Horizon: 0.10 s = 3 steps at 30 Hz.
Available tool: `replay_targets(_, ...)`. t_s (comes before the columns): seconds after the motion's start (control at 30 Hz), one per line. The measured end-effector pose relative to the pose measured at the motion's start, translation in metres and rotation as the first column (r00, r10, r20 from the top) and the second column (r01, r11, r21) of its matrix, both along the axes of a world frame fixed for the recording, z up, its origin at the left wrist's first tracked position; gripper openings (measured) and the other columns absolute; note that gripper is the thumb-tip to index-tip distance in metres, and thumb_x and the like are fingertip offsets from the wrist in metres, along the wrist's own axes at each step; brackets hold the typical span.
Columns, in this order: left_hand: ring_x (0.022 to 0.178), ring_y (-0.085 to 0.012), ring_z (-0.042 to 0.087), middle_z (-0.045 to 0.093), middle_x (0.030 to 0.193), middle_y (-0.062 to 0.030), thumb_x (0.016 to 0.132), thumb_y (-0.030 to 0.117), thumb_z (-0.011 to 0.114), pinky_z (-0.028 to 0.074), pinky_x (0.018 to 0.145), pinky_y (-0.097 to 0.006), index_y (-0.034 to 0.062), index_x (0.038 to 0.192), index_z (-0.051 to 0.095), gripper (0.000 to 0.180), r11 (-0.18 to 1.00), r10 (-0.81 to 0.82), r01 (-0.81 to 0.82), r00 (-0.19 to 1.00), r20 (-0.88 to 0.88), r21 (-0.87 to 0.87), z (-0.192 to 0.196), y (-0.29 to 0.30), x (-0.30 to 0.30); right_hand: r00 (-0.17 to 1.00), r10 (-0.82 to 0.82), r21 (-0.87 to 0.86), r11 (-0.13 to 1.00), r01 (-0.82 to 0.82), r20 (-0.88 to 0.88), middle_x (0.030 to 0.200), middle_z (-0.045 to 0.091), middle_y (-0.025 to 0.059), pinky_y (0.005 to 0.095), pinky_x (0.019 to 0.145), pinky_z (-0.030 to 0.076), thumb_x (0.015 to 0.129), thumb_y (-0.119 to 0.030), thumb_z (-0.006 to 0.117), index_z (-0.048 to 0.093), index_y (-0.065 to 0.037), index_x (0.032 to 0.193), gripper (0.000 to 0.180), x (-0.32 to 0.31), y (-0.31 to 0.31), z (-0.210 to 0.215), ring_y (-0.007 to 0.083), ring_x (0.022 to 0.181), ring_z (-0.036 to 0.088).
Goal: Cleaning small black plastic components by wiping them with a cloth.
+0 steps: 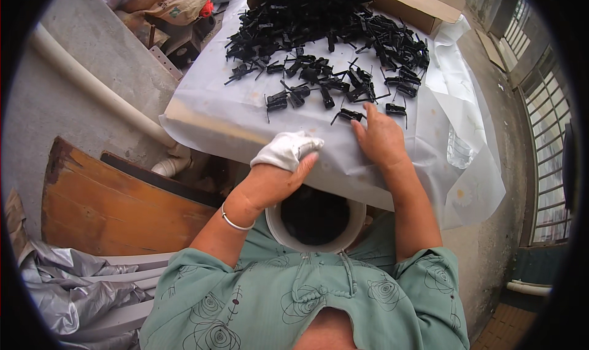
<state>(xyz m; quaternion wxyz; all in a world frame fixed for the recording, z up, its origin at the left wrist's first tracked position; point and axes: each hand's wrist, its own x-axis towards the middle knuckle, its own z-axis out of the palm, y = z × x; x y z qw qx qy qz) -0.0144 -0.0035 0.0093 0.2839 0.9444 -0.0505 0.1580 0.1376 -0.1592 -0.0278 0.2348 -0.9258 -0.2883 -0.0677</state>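
Note:
My left hand, its fingers in a white cloth glove and its thumb bare, is held above the table's near edge. Its fingers are curled together; what is inside them, if anything, is hidden. At the front of a loose spread of parts, my bare right hand reaches over the table with thumb and index finger apart. Just left of those fingertips lies a small black plastic part with thin prongs. A similar black part lies to the right of the fingers. Many more form a black heap behind.
A whitish plastic sheet covers the table and hangs over its edges. Between my legs stands a white bucket, dark inside. An open cardboard box sits at the back right. A wooden board and a pale pipe are on the left.

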Motion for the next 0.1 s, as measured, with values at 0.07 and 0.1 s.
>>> replay_targets(0.07,0.106,-0.0264,0.051,0.060,0.105,-0.0153,0.085,0.015,0.056,0.039,0.092,-0.036,0.0060,0.106,0.061,0.024,0.993,0.010,-0.005,0.999,0.043,-0.114,-0.005,0.002,0.010,0.992,0.124,0.006,0.992,-0.124,0.007,0.078,0.063,0.0149,0.0400,0.065,0.049,0.079,-0.027,0.063,0.052,-0.005,0.103,0.034,0.003,-0.002,-0.005,0.0335,0.075,0.061)
replay_targets(0.1,0.110,-0.0243,0.050,0.060,0.106,-0.0154,0.085,0.017,0.057,0.037,0.095,-0.037,0.0079,0.108,0.060,0.025,0.974,0.028,-0.008,0.996,0.085,-0.226,-0.008,0.005,0.018,0.968,0.251,0.013,0.968,-0.251,0.016,0.078,0.064,0.0140,0.0391,0.066,0.050,0.079,-0.027,0.063,0.049,-0.006,0.110,0.040,0.003,-0.004,-0.006,0.0336,0.075,0.062)
